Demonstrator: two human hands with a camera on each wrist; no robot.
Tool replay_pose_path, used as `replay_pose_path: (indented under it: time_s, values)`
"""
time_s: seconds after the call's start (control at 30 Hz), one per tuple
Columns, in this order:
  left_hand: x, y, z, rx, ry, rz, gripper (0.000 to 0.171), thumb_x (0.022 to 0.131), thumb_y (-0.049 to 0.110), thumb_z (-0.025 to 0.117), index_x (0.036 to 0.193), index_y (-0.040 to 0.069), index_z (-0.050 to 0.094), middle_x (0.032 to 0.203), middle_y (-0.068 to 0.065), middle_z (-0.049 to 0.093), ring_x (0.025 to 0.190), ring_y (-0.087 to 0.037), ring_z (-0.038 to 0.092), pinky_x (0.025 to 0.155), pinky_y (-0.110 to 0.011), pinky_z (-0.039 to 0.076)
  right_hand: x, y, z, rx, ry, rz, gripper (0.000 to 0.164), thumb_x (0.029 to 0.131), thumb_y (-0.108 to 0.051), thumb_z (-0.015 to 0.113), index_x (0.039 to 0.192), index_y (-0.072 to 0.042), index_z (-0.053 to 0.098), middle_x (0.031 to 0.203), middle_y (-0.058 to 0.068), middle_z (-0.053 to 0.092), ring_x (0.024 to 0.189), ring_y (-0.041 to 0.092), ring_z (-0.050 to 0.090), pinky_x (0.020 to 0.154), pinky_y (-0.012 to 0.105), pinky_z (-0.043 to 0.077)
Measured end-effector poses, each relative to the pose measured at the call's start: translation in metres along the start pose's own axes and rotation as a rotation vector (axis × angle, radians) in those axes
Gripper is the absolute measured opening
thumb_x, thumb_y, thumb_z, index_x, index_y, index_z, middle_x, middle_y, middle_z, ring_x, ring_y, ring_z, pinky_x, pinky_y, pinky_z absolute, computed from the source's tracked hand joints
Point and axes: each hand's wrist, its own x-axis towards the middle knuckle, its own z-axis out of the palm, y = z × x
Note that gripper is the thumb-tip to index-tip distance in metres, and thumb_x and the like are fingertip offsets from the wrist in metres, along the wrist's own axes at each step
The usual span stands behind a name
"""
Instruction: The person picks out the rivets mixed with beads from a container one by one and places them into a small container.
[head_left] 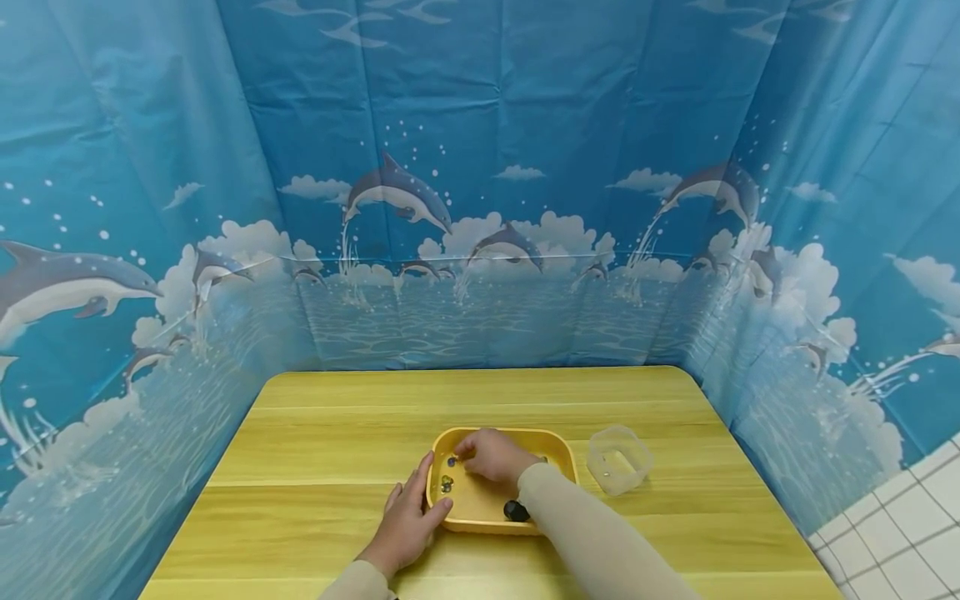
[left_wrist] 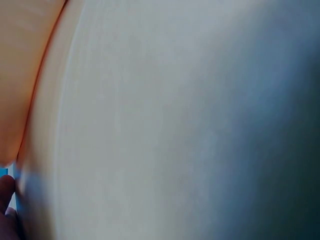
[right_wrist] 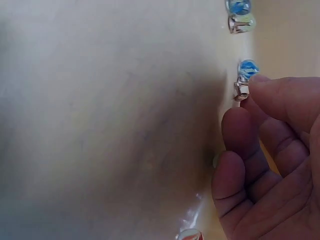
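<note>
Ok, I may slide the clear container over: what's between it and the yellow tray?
Only a narrow, bare strip of tabletop between the container and the tray; the head view shows it.

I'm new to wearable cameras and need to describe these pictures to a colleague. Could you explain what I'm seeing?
There's no machine: a person works with two bare hands. The widest picture comes from a head camera looking forward and down; the others come from cameras on each wrist.

On the yellow wood-grain table sit a yellow rectangular tray with rounded corners and, to its right, a clear plastic container. The left hand rests against the tray's left end; its wrist picture is mostly blurred surface.

The right hand reaches inside the tray. Its wrist picture shows the thumb at a clear glass marble with blue swirls, beside a small shiny metal piece. Whether either is gripped, I can't tell.
</note>
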Motion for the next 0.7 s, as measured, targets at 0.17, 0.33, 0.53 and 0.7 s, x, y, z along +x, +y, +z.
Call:
replay_pose_path:
  time_s: [0.17,0.33,0.53,0.7]
  values:
    - [-0.0012,-0.0008,0.0019,-0.013,0.018,0.02,0.08,0.106,0.043,0.06,0.17,0.018,0.02,0.168,-0.022,0.038,0.155,-0.05,0.031,0.123,-0.074,0.005,0.0009,-0.0015,0.0042,-0.024,0.013,-0.012,0.027,0.097,-0.007,0.073,0.123,-0.011,0.079,0.12,0.001,0.078,0.121,0.022,0.07,0.104,0.043,0.058]
    - [-0.0002,0.0004,0.001,0.003,0.006,0.012,0.079,0.107,0.042,0.059,0.17,0.016,0.019,0.168,-0.021,0.037,0.157,-0.048,0.03,0.124,-0.073,0.005,0.0003,-0.0039,0.0046,-0.051,0.026,-0.026,0.026,0.096,-0.004,0.074,0.121,-0.009,0.08,0.115,0.001,0.08,0.114,0.019,0.071,0.101,0.042,0.06]
    - [0.0004,0.0011,-0.0006,0.013,-0.01,-0.002,0.079,0.107,0.043,0.058,0.171,0.018,0.017,0.169,-0.019,0.036,0.158,-0.045,0.03,0.125,-0.073,0.004,-0.0002,-0.0061,0.0046,-0.115,0.022,-0.028,0.024,0.097,-0.008,0.074,0.119,-0.012,0.081,0.113,-0.002,0.08,0.109,0.015,0.071,0.098,0.038,0.06]
    - [-0.0001,0.0015,0.0,0.011,-0.014,-0.006,0.079,0.107,0.043,0.058,0.171,0.021,0.017,0.17,-0.018,0.034,0.158,-0.043,0.03,0.125,-0.072,0.004,-0.0005,-0.0052,0.0063,-0.146,0.024,-0.034,0.022,0.096,-0.011,0.076,0.118,-0.013,0.081,0.111,-0.003,0.079,0.104,0.013,0.072,0.093,0.035,0.061]
